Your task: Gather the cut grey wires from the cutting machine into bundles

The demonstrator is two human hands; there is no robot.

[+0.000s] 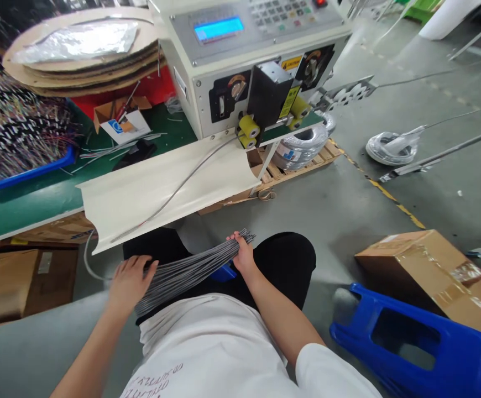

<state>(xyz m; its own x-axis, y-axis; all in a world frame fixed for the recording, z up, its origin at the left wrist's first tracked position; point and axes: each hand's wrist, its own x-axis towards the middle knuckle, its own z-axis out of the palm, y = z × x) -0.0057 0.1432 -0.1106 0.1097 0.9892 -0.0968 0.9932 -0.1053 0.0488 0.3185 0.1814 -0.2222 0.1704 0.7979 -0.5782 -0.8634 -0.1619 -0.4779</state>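
A boxy, cream-coloured machine (186, 83) with a lit blue screen fills the top centre of the frame, yellow rollers (249, 128) on its front. At upper left, a clear plastic bag (83, 41) lies on stacked cardboard discs (99, 76), beside a blue tray (60, 164) bristling with thin, many-coloured wires. At lower right, a taped carton (423, 271) and a blue moulded plastic stool (464, 348) take up the floor.

Across the seated person's lap, below centre, lies a bundle of slim grey cables (194, 268), tight at its right end and fanned at its left. The right hand (244, 251) is closed around the tight end; the left hand (132, 281) lies over the fanned end, its grip unclear.

A smooth, curved cream trough (219, 182), holding one grey cable (182, 185), juts past the green worktop's (33, 207) edge, just above the knees. Grey floor (327, 215) stretches from the knees to a yellow-and-black line (393, 202) at right.
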